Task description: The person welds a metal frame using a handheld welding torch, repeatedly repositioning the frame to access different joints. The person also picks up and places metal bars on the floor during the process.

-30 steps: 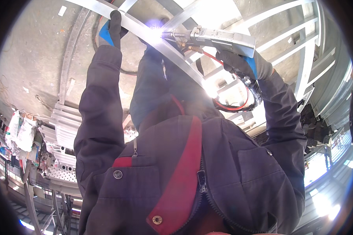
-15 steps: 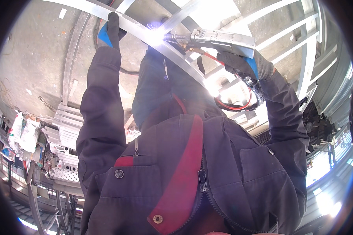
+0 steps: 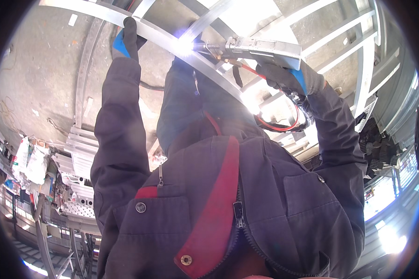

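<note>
the left hand [image 3: 128, 39] sits a touch farther left than a second ago, and the long metal bar [image 3: 158, 36] beneath its finger is set a little differently too — though the whole view has shifted slightly, so some of this may be the camera. the right hand [image 3: 286, 78] has hardly moved. it is wrapped around the handheld welding tool [image 3: 265, 49], whose nozzle points leftward from that hand at the bar.

the bright glow [image 3: 185, 47] stays at the nozzle's tip, to the right of the left hand, where a cross-piece [image 3: 207, 21] meets the bar; glare hides the seam. so the weld seems to go on at that same joint, with only a small change in how the bar is steadied.

the left hand has a gloved finger laid against the bar — whether the others close around it underneath, i cannot tell. a red hose [image 3: 250, 69] leaves the tool just left of the right hand and loops below it.
</note>
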`<state>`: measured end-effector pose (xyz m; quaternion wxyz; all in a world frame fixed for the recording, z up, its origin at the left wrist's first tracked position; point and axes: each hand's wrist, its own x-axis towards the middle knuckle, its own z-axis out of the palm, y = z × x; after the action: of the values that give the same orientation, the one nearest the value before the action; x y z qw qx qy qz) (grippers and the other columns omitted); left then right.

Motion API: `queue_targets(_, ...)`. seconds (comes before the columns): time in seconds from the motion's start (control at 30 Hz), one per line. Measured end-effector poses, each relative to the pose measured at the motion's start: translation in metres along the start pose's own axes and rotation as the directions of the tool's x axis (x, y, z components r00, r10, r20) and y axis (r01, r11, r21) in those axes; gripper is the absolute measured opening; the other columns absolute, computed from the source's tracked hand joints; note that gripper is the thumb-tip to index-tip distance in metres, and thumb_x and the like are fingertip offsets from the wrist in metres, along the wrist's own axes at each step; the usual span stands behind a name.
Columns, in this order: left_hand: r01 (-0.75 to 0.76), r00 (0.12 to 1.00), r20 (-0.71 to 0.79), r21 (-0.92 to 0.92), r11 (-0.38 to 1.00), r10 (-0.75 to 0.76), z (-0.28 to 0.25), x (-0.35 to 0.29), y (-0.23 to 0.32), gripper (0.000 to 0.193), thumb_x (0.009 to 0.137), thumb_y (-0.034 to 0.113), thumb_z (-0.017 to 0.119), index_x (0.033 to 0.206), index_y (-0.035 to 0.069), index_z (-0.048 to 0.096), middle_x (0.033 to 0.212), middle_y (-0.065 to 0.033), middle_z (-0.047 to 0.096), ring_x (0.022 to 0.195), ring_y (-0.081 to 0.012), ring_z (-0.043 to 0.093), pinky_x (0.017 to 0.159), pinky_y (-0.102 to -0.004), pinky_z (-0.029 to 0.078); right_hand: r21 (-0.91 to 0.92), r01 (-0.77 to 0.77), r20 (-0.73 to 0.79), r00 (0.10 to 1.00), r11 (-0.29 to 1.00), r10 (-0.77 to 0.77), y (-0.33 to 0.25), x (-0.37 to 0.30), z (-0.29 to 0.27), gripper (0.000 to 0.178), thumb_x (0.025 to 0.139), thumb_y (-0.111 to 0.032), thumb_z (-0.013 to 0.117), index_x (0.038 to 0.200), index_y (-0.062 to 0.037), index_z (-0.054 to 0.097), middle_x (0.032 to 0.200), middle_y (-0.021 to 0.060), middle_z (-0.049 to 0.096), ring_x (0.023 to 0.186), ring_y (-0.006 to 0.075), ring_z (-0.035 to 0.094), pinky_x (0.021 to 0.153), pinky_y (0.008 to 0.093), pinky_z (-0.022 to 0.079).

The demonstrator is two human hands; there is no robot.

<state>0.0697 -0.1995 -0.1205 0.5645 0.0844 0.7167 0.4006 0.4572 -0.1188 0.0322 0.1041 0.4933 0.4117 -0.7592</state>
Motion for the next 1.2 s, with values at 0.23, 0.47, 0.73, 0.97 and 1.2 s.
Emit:
queue_targets(0.23, -0.018, 1.0, 0.012, -0.011, 1.0, 0.018, 0.003, -0.001, -0.001, 0.083, 0.094, 0.06, 0.064, 0.138, -0.009, 0.051, 0.129, -0.0173, 0.061, 0.115, -0.0244, 0.064, 0.104, -0.0352, 0.052, 0.21, 0.043, 0.009, 0.999, 0.977, -0.046, 0.016, -0.067, 0.0, 0.04, 0.099, -0.03, 0.057, 0.122, 0.003, 0.061, 0.076, 0.0055, 0.062, 0.067, 0.0114, 0.057, 0.06, 0.0254, 0.045)
queue_targets(0.47, -0.007, 0.994, 0.105, -0.056, 0.998, 0.013, -0.004, 0.012, -0.011, 0.091, 0.094, 0.061, 0.063, 0.146, -0.01, 0.039, 0.143, -0.0223, 0.051, 0.124, -0.0313, 0.06, 0.107, -0.0418, 0.051, 0.139, 0.039, -0.222, 0.975, 0.989, -0.007, 0.072, -0.162, 0.03, 0.057, 0.1, -0.05, 0.059, 0.122, 0.0031, 0.061, 0.077, 0.0058, 0.063, 0.064, 0.0109, 0.058, 0.056, 0.0239, 0.044)
queue_targets(0.73, 0.002, 0.978, 0.208, -0.036, 0.999, 0.005, -0.005, 0.014, -0.069, 0.051, 0.104, 0.04, 0.054, 0.14, 0.003, 0.052, 0.12, -0.0109, 0.068, 0.106, -0.024, 0.067, 0.084, -0.0362, 0.053, -0.015, 0.056, -0.324, 0.944, 0.998, -0.058, 0.089, -0.237, 0.036, 0.033, 0.096, -0.032, 0.064, 0.105, 0.0, 0.064, 0.08, 0.0027, 0.061, 0.069, 0.0116, 0.055, 0.063, 0.0284, 0.046)
queue_targets(0.97, 0.048, 0.984, 0.171, -0.04, 0.998, -0.04, 0.042, -0.075, -0.158, 0.056, 0.105, 0.048, 0.048, 0.136, 0.002, 0.056, 0.118, -0.0103, 0.069, 0.099, -0.0196, 0.068, 0.077, -0.0329, 0.055, 0.032, 0.115, -0.256, 0.961, 0.993, -0.103, 0.093, -0.19, 0.02, 0.037, 0.102, -0.033, 0.06, 0.116, 0.0012, 0.062, 0.07, 0.0008, 0.059, 0.06, 0.0089, 0.053, 0.054, 0.025, 0.041)
queue_targets(1.2, 0.054, 0.997, 0.069, -0.159, 0.986, -0.044, 0.074, -0.078, -0.158, 0.064, 0.1, 0.044, 0.06, 0.14, -0.005, 0.048, 0.137, -0.0169, 0.058, 0.123, -0.0283, 0.06, 0.105, -0.0386, 0.051, 0.154, 0.138, -0.11, 0.986, 0.978, -0.122, 0.104, -0.146, -0.012, 0.032, 0.103, -0.029, 0.058, 0.109, 0.0023, 0.063, 0.061, -0.0007, 0.05, 0.051, 0.007, 0.046, 0.047, 0.0234, 0.034)
